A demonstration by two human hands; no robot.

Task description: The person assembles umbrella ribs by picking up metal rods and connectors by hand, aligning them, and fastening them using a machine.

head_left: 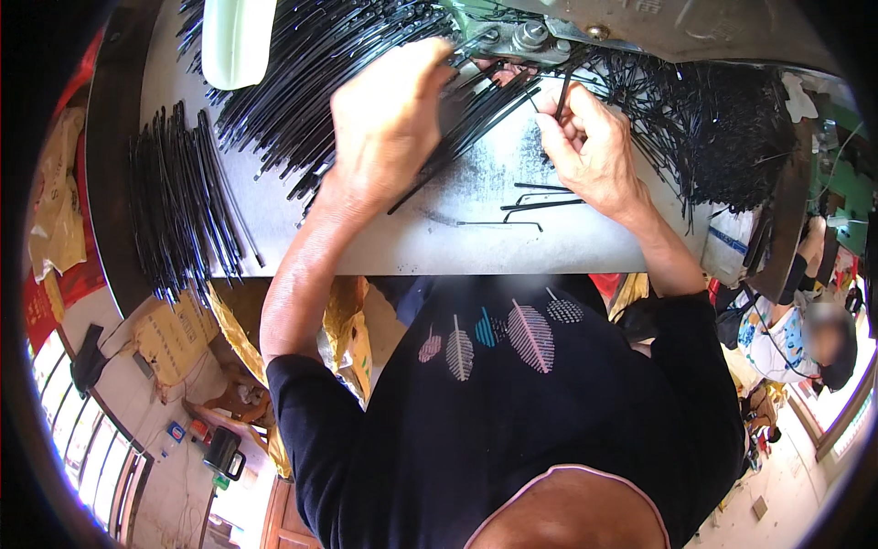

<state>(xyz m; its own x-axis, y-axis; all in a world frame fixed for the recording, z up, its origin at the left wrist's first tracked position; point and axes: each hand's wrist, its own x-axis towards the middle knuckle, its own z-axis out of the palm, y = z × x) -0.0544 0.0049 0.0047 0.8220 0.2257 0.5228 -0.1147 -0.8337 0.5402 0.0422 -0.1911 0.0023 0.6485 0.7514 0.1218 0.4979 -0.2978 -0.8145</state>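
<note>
My right hand [590,146] pinches a thin black rod [562,99] between thumb and fingers, just below a bolted metal fitting [530,37]. To its left, my left hand [389,119] is curled with its back up, near the same fitting. Motion smears it, and what its fingers hold is hidden. Beneath and beside that hand spreads a large pile of thin black rods [283,101]. A few loose rods with bent ends [549,207] lie on the pale tabletop [366,252], close to me.
A pale green tray [236,41] rests over the pile at upper left. A separate row of black rods [183,201] lies at the table's left, and a dense tangled heap [718,137] at right. A metal machine body [704,27] overhangs the far edge. Another person [786,339] sits at far right.
</note>
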